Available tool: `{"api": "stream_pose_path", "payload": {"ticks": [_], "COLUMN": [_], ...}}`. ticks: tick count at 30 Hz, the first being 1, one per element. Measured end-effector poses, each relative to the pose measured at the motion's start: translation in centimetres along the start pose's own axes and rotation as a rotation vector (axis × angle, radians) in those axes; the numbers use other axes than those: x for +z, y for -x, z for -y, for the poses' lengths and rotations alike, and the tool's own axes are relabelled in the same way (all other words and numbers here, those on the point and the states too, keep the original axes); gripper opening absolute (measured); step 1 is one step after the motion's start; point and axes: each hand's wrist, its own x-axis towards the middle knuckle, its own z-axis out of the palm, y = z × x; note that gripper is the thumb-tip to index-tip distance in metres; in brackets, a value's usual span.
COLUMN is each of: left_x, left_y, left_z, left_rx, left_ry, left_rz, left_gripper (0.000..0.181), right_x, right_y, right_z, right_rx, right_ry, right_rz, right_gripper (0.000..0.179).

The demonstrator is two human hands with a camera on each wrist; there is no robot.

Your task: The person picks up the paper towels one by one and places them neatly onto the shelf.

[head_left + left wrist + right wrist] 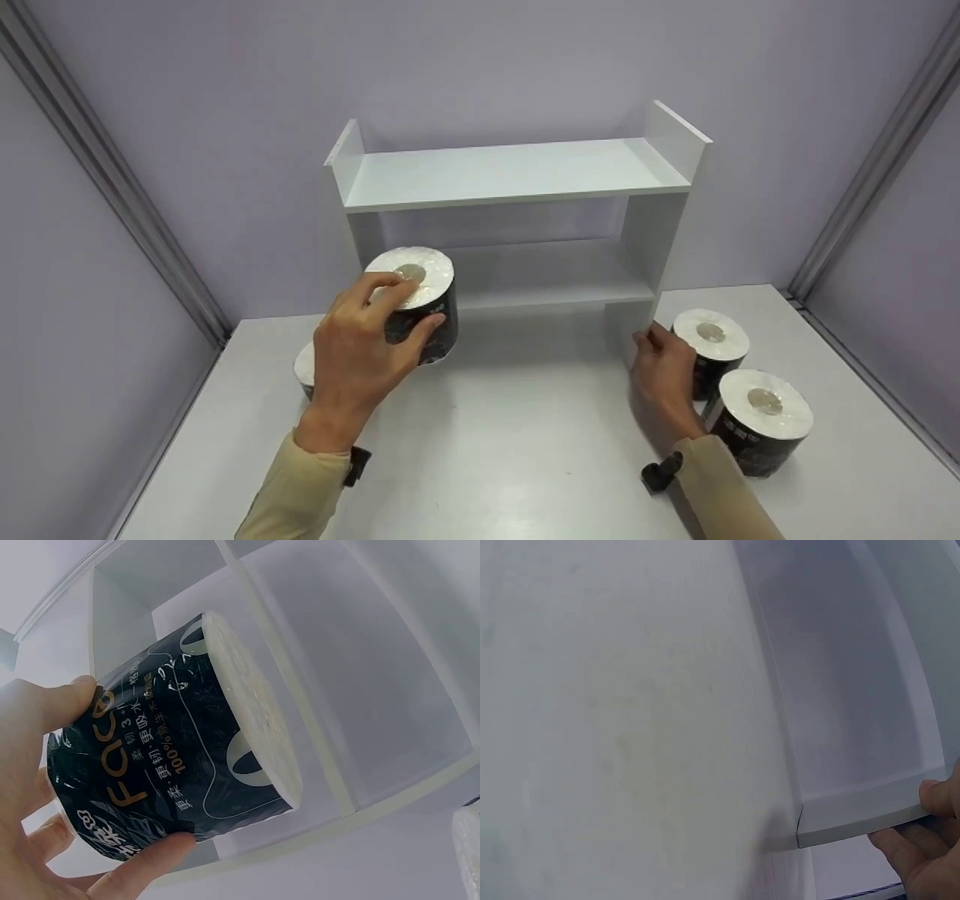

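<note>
My left hand (352, 367) grips a toilet paper roll (436, 289) in dark printed wrapping, its white end facing up. The thumb presses the side and the fingers lie over the top. In the head view the roll overlaps the left end of the white shelf unit's (517, 171) lower shelf; in the left wrist view its wrapper (172, 742) fills the middle, with the shelf boards behind. Over at the right, my right hand (664, 371) pinches the front edge of the unit's right side panel (862, 821), low down, between thumb and fingers.
Two more wrapped rolls, a farther one (727, 349) and a nearer one (784, 412), stand on the white table (510, 450) right of the right hand. Another roll (304, 367) is partly hidden behind the left hand. Pale walls (187, 150) enclose the back and sides.
</note>
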Motion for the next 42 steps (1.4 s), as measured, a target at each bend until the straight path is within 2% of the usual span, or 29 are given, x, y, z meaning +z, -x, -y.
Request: {"api": "stream_pose_path", "payload": {"ticks": [7,9,13,16,21,25,30,36,39,42], "left_x": [0.1,0.1,0.2,0.3,0.4,0.4,0.5,0.6,0.6,0.8], "left_y": [-0.4,-0.5,-0.7,-0.8,-1.2,-1.6,-1.8,-2.0,-2.0,-2.0], "left_z": [0.0,0.0,0.0,-0.1,-0.3,-0.3,-0.1,0.3,0.5,0.6], "left_rx": [0.002,0.004,0.006,0.007,0.011,0.014,0.009,0.007,0.0,-0.003], "left_ry": [0.009,0.009,0.013,0.01,-0.007,-0.016,-0.013,-0.014,-0.016,-0.018], "left_rz": [0.006,0.009,0.009,0.009,0.019,0.03,0.031,0.043,0.055,0.06], "left_gripper": [0.045,0.044,0.042,0.041,0.04,0.039,0.04,0.04,0.04,0.04], "right_x": [-0.1,-0.1,0.1,0.1,-0.1,-0.1,0.1,0.2,0.3,0.3], "right_y": [0.1,0.0,-0.2,-0.2,-0.1,0.1,0.3,0.4,0.4,0.3], "right_z": [0.0,0.0,0.0,-0.1,0.0,0.1,0.3,0.5,0.5,0.3], "right_rx": [0.016,-0.003,-0.084,-0.117,-0.089,-0.022,0.015,0.091,0.067,-0.015], "right_ry": [-0.013,-0.006,0.044,0.067,0.036,0.003,-0.008,-0.081,-0.052,-0.01], "right_rz": [0.002,-0.006,-0.044,-0.063,-0.053,-0.025,0.013,0.053,0.045,0.007], "right_gripper": [0.03,0.029,0.017,0.016,0.017,0.022,0.03,0.038,0.036,0.033]}}
